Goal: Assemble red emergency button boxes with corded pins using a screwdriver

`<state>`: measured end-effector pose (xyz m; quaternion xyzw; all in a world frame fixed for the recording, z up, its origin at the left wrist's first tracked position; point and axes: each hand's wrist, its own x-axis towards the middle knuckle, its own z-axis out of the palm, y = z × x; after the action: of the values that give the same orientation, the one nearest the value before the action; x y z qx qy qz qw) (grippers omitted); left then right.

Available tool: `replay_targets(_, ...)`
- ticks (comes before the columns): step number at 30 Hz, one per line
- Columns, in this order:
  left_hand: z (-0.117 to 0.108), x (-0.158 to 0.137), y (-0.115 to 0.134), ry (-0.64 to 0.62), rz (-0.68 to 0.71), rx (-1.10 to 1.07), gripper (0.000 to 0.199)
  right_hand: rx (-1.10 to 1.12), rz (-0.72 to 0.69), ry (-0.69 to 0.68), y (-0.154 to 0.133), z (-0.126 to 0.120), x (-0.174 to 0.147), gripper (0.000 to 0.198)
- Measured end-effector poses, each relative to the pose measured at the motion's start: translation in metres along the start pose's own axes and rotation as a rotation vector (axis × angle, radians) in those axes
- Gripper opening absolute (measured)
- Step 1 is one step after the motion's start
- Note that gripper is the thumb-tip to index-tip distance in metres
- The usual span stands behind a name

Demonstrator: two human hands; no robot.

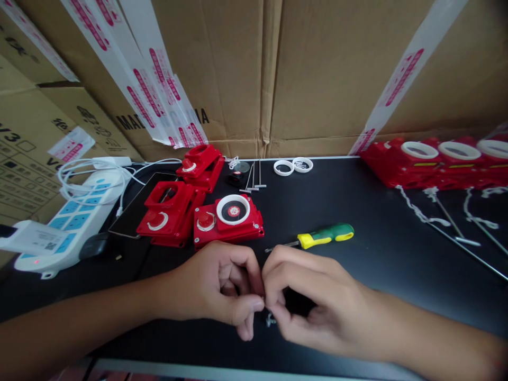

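Observation:
My left hand (pixel 222 286) and my right hand (pixel 309 296) meet fingertip to fingertip over the near part of the black table. Both are closed in a pinch; whatever lies between the fingertips is too small or hidden to name. A small greyish-white piece (pixel 270 319) shows just under my right fingers; I cannot tell whether it is held. Just beyond my left hand lies a red box-shaped unit (pixel 206 238) with a white ring (pixel 219 211) and a red knob (pixel 206 219). A green and yellow screwdriver (pixel 323 236) lies beyond my right hand, its tip pointing left.
More red housings (pixel 169 214) stand at the left, near a white power strip (pixel 89 211) with cables. Metal T-shaped rods (pixel 253 177) and two white rings (pixel 283 168) lie at the back. Several red units (pixel 420 164) with cords line the right. Cardboard boxes (pixel 329 79) wall the rear.

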<state>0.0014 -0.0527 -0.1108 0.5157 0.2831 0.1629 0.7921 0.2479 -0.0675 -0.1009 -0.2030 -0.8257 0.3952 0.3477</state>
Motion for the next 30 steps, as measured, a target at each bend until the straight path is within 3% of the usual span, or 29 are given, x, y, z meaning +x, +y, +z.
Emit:
replay_targets(10,0.004,0.002,0.005,0.087,-0.052,0.137,0.017,-0.028,0.008,0.028,0.004,0.009,0.001,0.02)
replay_targets(19,0.022,0.006,0.002,0.37,0.055,0.407,0.014,-0.064,0.037,-0.018,0.005,0.01,0.008,0.019)
replay_targets(26,0.014,0.003,0.002,0.316,-0.018,0.284,0.019,-0.044,0.096,-0.068,0.003,0.006,0.004,0.019)
replay_targets(30,0.009,0.005,-0.002,0.273,0.013,0.196,0.018,-0.058,0.138,0.024,0.005,-0.001,0.002,0.021)
